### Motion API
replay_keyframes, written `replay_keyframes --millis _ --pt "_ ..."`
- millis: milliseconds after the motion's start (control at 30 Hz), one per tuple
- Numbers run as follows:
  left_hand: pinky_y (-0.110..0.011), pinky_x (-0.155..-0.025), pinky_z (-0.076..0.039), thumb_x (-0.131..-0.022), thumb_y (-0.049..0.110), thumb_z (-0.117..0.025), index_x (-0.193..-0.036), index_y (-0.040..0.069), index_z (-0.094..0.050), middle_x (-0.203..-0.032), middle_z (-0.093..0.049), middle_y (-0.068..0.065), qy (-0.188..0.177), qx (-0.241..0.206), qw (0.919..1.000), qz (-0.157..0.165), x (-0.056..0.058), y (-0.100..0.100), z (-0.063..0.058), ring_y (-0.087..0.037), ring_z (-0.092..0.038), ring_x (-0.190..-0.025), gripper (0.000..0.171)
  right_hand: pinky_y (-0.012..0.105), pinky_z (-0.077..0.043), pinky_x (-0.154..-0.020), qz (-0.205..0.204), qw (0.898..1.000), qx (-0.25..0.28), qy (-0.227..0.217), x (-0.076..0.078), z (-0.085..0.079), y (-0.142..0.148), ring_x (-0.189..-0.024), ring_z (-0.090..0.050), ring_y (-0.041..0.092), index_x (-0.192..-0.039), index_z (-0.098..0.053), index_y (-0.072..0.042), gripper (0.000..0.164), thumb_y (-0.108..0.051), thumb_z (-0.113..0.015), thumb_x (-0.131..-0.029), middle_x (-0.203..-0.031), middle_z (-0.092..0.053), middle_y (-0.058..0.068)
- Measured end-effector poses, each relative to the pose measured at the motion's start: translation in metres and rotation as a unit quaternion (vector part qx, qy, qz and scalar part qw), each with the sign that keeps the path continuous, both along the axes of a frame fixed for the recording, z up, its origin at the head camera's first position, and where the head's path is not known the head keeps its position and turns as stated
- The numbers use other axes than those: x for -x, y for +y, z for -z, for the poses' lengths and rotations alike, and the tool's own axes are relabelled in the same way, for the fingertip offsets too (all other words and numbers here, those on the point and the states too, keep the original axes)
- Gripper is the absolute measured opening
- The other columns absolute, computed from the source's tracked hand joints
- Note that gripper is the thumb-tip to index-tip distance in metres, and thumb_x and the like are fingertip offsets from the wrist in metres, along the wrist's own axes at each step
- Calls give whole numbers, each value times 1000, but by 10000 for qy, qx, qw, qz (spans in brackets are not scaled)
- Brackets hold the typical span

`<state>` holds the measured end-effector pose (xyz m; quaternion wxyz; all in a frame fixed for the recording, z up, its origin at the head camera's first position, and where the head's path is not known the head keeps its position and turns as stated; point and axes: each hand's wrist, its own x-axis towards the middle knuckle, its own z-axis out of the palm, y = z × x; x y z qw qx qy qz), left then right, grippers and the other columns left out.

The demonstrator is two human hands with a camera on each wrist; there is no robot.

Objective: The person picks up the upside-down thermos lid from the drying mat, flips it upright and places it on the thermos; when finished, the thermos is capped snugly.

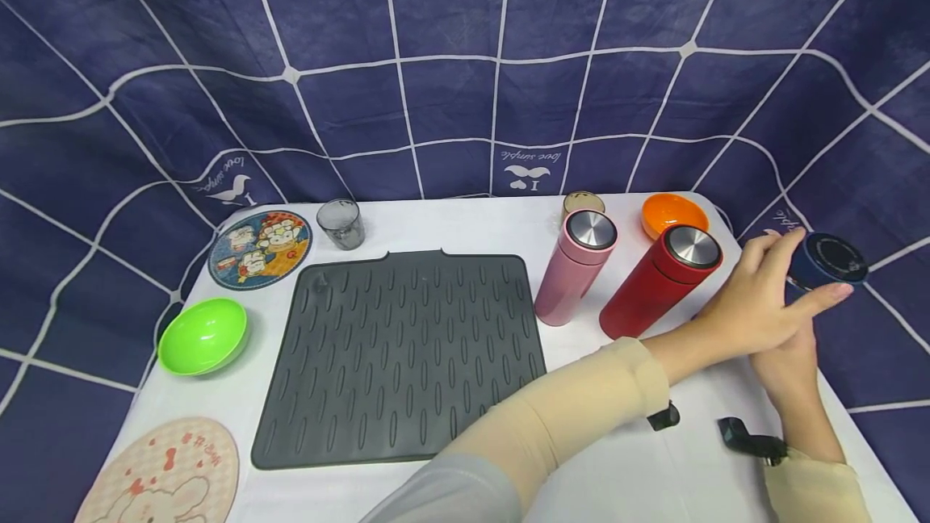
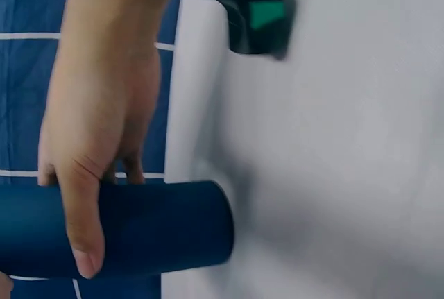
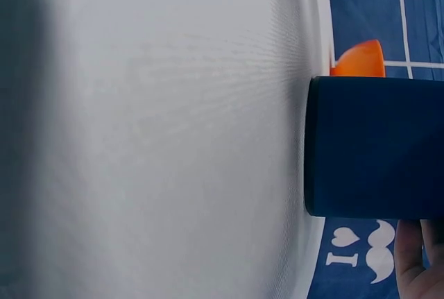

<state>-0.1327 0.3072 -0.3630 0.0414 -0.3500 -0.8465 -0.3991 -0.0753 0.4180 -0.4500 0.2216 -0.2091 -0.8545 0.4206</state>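
At the far right of the head view, both hands hold a dark blue thermos (image 1: 828, 261). My left hand (image 1: 763, 305) curls round its top, thumb on the near side and fingers behind. Lower on the body, my right hand (image 1: 792, 361) grips it. That grip shows better in the left wrist view, with the right thumb (image 2: 84, 229) across the blue cylinder (image 2: 166, 229). The right wrist view shows the thermos's lower part (image 3: 381, 146) and fingers (image 3: 409, 250) against its side. Whether its base touches the table, I cannot tell.
A red thermos (image 1: 654, 285) and a pink thermos (image 1: 574, 269) stand left of my hands. Behind them are an orange bowl (image 1: 672, 212) and an amber cup (image 1: 584, 202). Further left lie a grey mat (image 1: 407, 353), a glass (image 1: 341, 224), a green bowl (image 1: 203, 337) and round placemats (image 1: 261, 248).
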Motion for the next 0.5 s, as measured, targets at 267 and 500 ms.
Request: replay_keyframes --millis 267,500 --pt "-3 -106 -17 -93 43 -55 -141 17 -29 -138 -37 2 462 -280 9985 88 1 -3 3 -1 -33 -131 61 12 -29 -95 237 9980 -3 -591 -2 -1 1 -119 -39 -5 -140 -32 -35 62 -26 -63 -86 -131 -49 -9" --pt "-5 -108 -17 -85 57 -59 -148 31 -19 -146 -25 19 -159 232 9995 118 2 0 -1 10 -21 -134 80 10 -30 -84 243 9991 47 -331 -1 1 -1 -102 -44 -5 -137 -42 -24 56 -21 -63 -86 -113 -54 -18"
